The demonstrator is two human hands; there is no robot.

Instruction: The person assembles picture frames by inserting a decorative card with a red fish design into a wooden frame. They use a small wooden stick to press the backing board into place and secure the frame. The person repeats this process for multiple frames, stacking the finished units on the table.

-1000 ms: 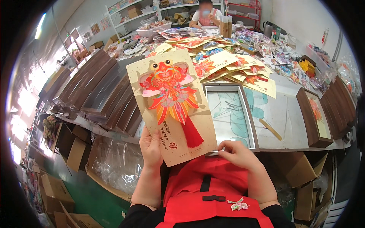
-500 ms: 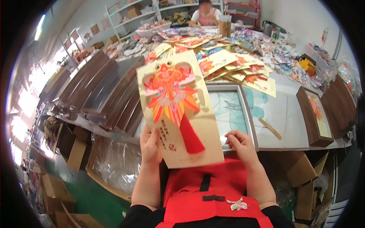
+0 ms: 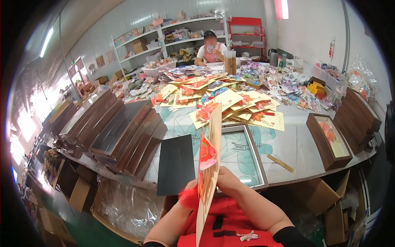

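A: Head view, looking down at two bare hands. Right hand point(image 3: 228, 181) pinching a tan card point(image 3: 209, 173) near its lower half, fingers pressed against the far face. Left hand point(image 3: 190, 190) mostly hidden behind a red tassel point(image 3: 189, 198); grip on that side not clear enough to tell.

B: And the card itself?

A: Held upright and turned almost edge-on, just above the near table edge, in front of the chest. Red and orange paper fish decoration point(image 3: 207, 151) fixed to its left face, tassel hanging at its bottom.

B: Directly beyond it?

A: An open wooden frame point(image 3: 254, 156) with a glass pane lying flat on the table point(image 3: 300, 144), just behind the card. Left of the frame, a black backing board point(image 3: 177, 164), partly overhanging the table edge. Right of the frame, a thin wooden strip point(image 3: 280, 163), lying apart.

B: Farther out?

A: At the right, a brown shadow box point(image 3: 329, 140) with a fish card inside, beside a row of dark frames point(image 3: 357, 119) stacked on edge. At the left, a long leaning row of brown frames point(image 3: 119, 131). Mid-table, a spread pile of yellow fish cards point(image 3: 242, 108). At the far end, another person point(image 3: 210, 50) seated before white shelves point(image 3: 164, 37). Below the table, cardboard boxes point(image 3: 80, 193) and clear plastic sheeting point(image 3: 127, 208).
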